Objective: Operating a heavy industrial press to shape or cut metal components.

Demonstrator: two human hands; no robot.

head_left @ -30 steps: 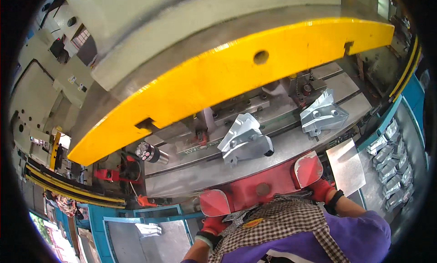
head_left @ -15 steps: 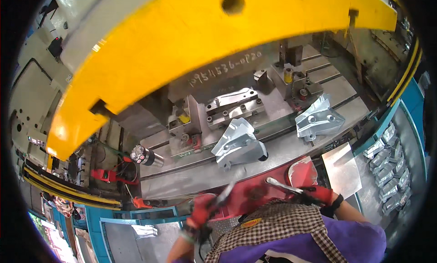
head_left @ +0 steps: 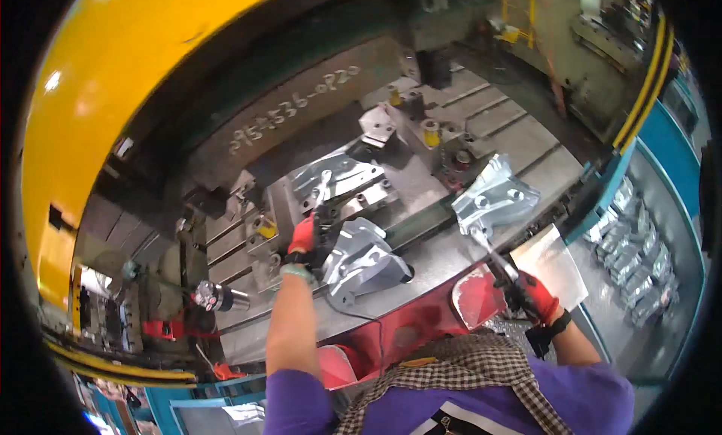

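Observation:
My left hand, in a red glove, reaches over the machine bed, closed on a silver-ended hand tool whose exact kind I cannot make out. The tool's tip is at a shiny sheet-metal part in the die. Just right of that wrist, a bent stamped bracket lies on the bed's front edge. My right hand, also red-gloved, closes round the dark handle of a similar hand tool. Its tip meets the lower edge of a second stamped bracket.
A yellow press frame arches over the left and top. Several stamped brackets lie in a blue-edged bin at right. A flat metal plate sits by my right hand. A metal cylinder stands left on the bed; a cable runs below the bracket.
My left hand has moved forward with its tool from the front edge into the die area. My right hand's tool now meets the right bracket. The view has shifted, and the yellow frame covers less.

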